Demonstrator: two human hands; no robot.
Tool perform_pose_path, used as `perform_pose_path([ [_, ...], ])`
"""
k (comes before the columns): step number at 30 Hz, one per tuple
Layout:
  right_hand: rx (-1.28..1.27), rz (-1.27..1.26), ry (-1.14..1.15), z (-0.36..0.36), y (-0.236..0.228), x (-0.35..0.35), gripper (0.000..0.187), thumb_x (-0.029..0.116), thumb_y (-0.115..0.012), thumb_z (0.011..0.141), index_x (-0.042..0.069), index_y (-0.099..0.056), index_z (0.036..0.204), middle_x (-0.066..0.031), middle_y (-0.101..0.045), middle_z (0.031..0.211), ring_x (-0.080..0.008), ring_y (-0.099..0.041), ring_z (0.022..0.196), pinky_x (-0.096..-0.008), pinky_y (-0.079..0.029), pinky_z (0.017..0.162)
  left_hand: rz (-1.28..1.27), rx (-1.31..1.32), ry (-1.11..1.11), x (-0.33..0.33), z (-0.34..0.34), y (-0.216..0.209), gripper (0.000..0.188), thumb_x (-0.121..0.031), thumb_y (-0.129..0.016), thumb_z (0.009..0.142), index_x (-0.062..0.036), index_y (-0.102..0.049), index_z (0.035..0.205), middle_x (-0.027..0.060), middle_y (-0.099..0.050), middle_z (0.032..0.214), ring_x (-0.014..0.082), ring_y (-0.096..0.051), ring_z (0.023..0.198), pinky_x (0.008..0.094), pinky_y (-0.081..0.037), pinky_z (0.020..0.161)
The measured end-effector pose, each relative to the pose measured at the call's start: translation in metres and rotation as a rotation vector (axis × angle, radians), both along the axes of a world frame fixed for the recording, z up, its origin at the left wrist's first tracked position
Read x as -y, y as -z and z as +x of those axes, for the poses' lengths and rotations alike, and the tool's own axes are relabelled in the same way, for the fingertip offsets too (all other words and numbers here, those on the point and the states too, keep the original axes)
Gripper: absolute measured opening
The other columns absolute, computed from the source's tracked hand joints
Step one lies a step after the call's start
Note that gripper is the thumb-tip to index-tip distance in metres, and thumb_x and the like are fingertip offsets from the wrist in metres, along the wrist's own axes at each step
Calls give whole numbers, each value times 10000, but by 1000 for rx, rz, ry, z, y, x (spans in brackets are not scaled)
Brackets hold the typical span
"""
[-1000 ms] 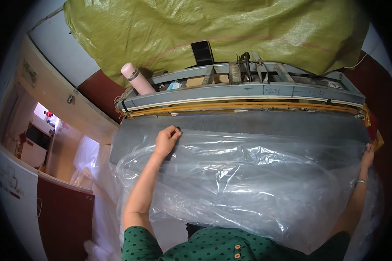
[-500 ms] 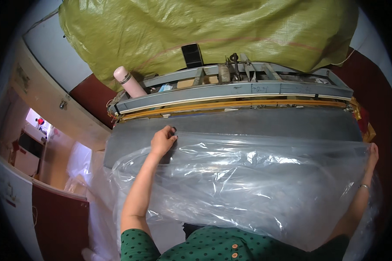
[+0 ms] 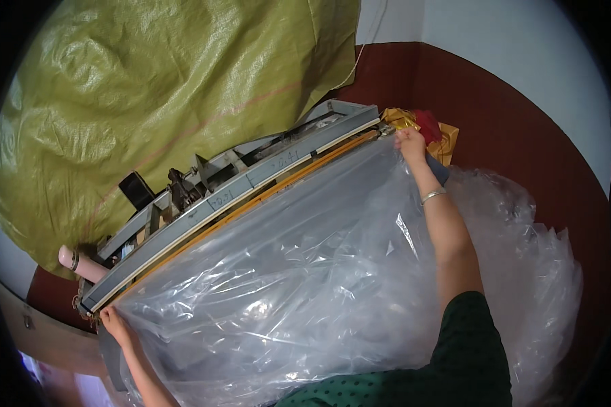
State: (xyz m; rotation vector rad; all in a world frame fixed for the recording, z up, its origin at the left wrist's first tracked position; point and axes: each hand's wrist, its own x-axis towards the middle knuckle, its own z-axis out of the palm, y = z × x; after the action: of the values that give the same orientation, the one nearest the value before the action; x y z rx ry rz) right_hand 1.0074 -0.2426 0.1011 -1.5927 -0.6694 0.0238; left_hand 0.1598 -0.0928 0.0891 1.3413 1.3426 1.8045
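A wide sheet of clear plastic film [image 3: 305, 271] lies over the grey tabletop [image 3: 110, 356] and reaches up to the orange strip [image 3: 278, 186] along a long grey metal frame [image 3: 241, 188]. My left hand [image 3: 117, 327] pinches the film's far edge at the left end of the frame. At the right end, my right hand [image 3: 411, 145] is closed on the same edge, with its arm stretched out over the film. Between my hands the edge runs close along the strip. The fingertips of both hands are partly hidden.
A pink bottle [image 3: 83, 263] leans at the frame's left end, and a black phone [image 3: 137, 190] rests behind it. A yellow-green woven sheet [image 3: 183, 81] covers what stands behind. Gold and red wrapping [image 3: 428, 127] lies beyond my right hand. Loose film [image 3: 529, 285] spills down the right.
The film's far edge has moved forward over the grey tabletop to the orange strip. My left hand has gone out to the frame's left end. The view has turned and tilted rightward.
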Motion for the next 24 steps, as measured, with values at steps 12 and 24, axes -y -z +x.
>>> perform_pose_path([
  [12,446,-95,209,-54,48,-72,150,170,-618,790,30,-564,799,-160,-591,739,-340,-566,704,-398,-438,646,-23,-148,-145,-18,-9,56,90,-109,-486,858,-59,-467,784,-44,-392,723,60,-348,672,194,-313,621],
  [24,220,154,134,-47,59,-107,189,72,-698,702,15,-524,750,-45,-533,683,-139,-536,627,-270,-449,595,-14,-76,-5,-71,-49,81,120,-131,-578,861,-81,-474,829,-38,-449,755,57,-402,704,188,-348,668],
])
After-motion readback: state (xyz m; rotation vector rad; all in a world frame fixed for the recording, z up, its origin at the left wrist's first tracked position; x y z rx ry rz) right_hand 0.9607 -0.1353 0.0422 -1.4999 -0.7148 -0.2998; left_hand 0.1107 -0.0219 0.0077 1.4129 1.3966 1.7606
